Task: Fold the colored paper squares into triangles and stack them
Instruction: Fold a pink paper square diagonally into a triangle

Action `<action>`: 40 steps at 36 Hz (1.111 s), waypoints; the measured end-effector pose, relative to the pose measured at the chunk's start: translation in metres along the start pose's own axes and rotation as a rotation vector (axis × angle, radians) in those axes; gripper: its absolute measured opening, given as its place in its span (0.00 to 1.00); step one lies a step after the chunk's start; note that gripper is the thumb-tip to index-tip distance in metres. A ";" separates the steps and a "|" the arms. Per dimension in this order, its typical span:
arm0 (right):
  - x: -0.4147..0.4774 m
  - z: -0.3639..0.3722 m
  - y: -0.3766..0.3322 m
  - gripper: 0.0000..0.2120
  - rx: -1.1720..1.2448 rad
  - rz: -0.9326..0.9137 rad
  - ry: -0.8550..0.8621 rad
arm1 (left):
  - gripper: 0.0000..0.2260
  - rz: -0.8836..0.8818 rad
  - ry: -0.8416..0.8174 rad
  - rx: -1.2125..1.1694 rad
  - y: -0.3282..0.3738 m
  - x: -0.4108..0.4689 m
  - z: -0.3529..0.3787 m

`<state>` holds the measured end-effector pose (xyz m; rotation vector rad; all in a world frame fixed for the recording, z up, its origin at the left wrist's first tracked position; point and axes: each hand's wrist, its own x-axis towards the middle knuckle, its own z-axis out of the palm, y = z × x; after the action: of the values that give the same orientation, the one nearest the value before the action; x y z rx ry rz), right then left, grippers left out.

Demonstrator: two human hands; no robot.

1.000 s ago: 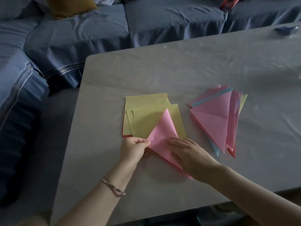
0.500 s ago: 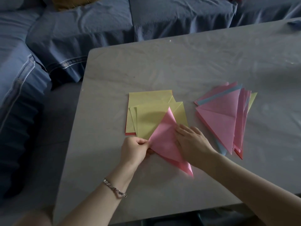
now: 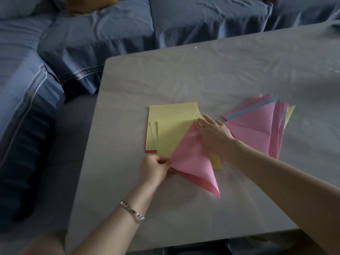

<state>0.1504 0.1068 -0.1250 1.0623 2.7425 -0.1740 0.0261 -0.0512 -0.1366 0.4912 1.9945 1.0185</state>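
The right hand (image 3: 214, 134) has slid up, flat, to the pink sheet (image 3: 193, 159)'s apex (left hand (image 3: 154, 169) fingers pinching the corner), so creasing seems nearly finished.

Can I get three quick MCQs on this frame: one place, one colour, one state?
1. The stack of folded triangles lies where, relative to the yellow squares?
A) camera-left B) camera-right C) underneath
2. What colour is the paper being folded?
A) blue B) yellow C) pink
3. What is the left hand doing?
A) pinching the paper's corner B) resting apart C) hidden

B: the triangles sit camera-right of the squares.
C: the sheet under both hands is pink.
A: the fingers grip its left corner while the right hand presses near the top.
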 end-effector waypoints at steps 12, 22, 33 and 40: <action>0.005 -0.002 0.001 0.22 0.031 0.034 -0.013 | 0.12 0.006 0.034 0.014 0.004 -0.004 0.001; -0.050 0.019 0.015 0.29 0.149 -0.092 -0.054 | 0.10 0.042 0.094 0.015 0.003 -0.001 0.003; -0.083 0.016 0.024 0.46 0.168 -0.204 -0.241 | 0.08 0.011 0.033 -0.063 0.007 -0.004 0.001; -0.102 0.014 0.015 0.56 0.150 -0.241 -0.339 | 0.07 0.012 0.048 -0.052 0.005 -0.004 0.002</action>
<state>0.2370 0.0487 -0.1168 0.6560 2.5650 -0.5491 0.0294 -0.0495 -0.1313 0.4555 2.0041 1.0962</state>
